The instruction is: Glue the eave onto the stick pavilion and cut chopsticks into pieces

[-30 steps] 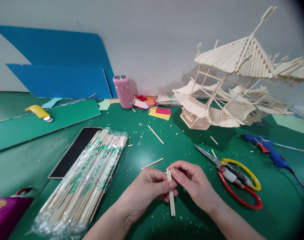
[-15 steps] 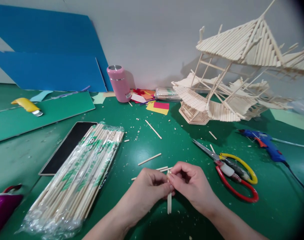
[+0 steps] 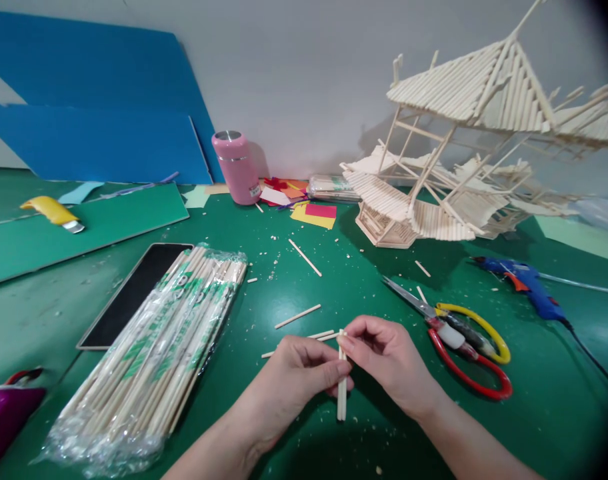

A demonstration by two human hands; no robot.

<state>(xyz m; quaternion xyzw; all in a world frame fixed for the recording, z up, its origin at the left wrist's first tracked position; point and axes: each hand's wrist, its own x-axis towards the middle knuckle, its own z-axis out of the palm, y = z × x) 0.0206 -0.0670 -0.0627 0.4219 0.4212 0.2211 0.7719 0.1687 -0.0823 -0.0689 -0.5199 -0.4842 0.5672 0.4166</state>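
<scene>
Between my two hands, a pair of short wooden sticks (image 3: 342,397) stands side by side, upright in the picture. My left hand (image 3: 304,373) pinches them around the middle, its thumb across the front. Thumb and fingertips of my right hand (image 3: 381,353) close on their upper end. Just behind my left hand lie more cut sticks (image 3: 320,335), partly hidden by it. Another loose stick (image 3: 298,317) rests a little farther back. To the right of my right hand are scissors (image 3: 447,327) with a red and a yellow handle, blades partly open.
A wrapped bundle of chopsticks (image 3: 159,353) overlaps a dark tablet-like panel (image 3: 134,293) at left. A stick-built pavilion model (image 3: 384,193) stands back right, near a blue glue gun (image 3: 531,287). At the back are a pink flask (image 3: 237,170) and coloured paper (image 3: 311,217). A yellow cutter (image 3: 51,211) lies far left.
My right fingers have slid up slightly to the sticks' top end, showing more of the sticks. My left hand keeps its pinch. The whole view has shifted a little.
</scene>
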